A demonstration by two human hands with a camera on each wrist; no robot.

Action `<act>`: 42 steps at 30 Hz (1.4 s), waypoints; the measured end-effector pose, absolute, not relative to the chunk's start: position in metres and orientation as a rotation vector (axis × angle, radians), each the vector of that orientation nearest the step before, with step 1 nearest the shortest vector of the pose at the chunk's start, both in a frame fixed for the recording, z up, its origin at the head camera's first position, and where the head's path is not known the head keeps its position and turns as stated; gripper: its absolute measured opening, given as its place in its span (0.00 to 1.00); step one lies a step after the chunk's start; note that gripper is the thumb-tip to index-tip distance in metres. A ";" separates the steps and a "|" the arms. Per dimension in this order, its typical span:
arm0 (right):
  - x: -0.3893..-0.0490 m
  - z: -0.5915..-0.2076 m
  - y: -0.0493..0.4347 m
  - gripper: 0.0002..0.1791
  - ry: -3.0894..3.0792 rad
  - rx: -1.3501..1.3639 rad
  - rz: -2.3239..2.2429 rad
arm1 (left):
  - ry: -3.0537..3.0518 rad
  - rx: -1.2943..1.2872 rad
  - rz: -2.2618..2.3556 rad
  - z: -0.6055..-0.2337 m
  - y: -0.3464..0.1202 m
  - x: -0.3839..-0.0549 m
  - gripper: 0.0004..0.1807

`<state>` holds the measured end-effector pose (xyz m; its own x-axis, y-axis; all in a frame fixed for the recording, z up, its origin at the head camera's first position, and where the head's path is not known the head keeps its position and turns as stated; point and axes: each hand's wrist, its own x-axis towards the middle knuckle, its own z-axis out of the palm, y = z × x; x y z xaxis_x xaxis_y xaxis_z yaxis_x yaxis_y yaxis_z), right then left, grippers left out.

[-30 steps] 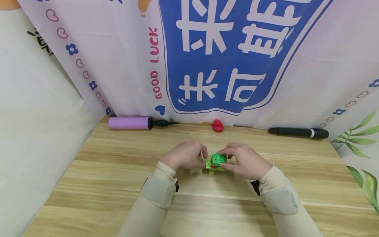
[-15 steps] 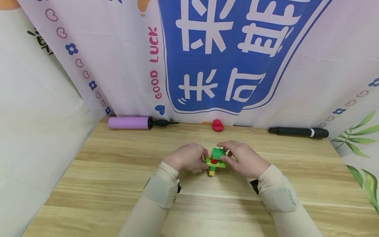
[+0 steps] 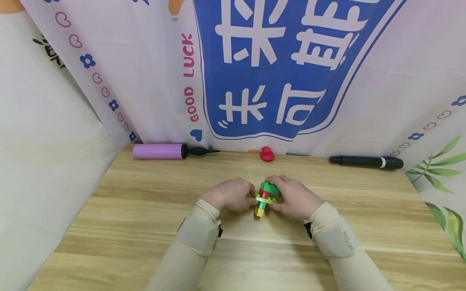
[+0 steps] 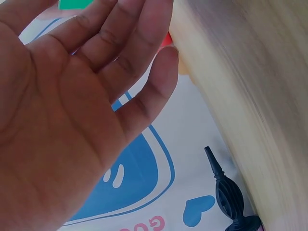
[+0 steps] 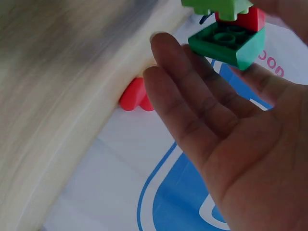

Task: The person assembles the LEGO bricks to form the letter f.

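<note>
A small stack of toy building bricks is between my two hands at mid-table. From the bottom up, it has a yellow brick [image 3: 259,212], a small green brick, a lime-green plate [image 3: 268,200], a red brick [image 3: 264,194] and a wider green brick [image 3: 270,186] on top. The stack leans, its yellow end towards me. My left hand [image 3: 233,195] pinches the plate's left side, with the fingertips partly hidden. My right hand [image 3: 299,198] grips the right side, index finger behind the top green brick [image 5: 230,44] and thumb low by the plate [image 5: 219,6].
Along the table's back edge lie a purple hand pump [image 3: 160,150] with a black nozzle, a red rounded toy [image 3: 267,154] and a black pen-like tool [image 3: 365,162]. A printed cloth [image 3: 156,81] hangs behind the wooden table [image 3: 120,226].
The stack has tilted, bringing its yellow lower end into view. My left hand has closed in on the plate's left side. My right hand has shifted slightly left, its thumb lower by the plate.
</note>
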<state>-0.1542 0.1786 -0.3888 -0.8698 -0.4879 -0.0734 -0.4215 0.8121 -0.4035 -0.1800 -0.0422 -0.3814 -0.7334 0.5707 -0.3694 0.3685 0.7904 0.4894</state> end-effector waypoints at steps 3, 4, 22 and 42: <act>-0.155 -0.391 0.180 0.37 2.797 -0.680 -0.549 | 2.497 0.717 0.515 -0.382 -0.041 -0.180 0.12; -0.155 -0.391 0.180 0.36 2.791 -0.675 -0.544 | 2.509 0.726 0.513 -0.383 -0.041 -0.181 0.12; -0.159 -0.401 0.177 0.35 2.812 -0.653 -0.416 | 2.607 0.859 0.510 -0.385 -0.034 -0.180 0.03; -0.159 -0.406 0.173 0.31 2.888 -0.680 -0.362 | 2.697 0.814 0.388 -0.387 -0.037 -0.179 0.02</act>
<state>-0.1593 0.1732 -0.4063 -0.8856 -0.4553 -0.0917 -0.4186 0.8679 -0.2674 -0.1790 -0.0369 -0.3869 -0.7956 0.5712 -0.2020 0.4910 0.8032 0.3373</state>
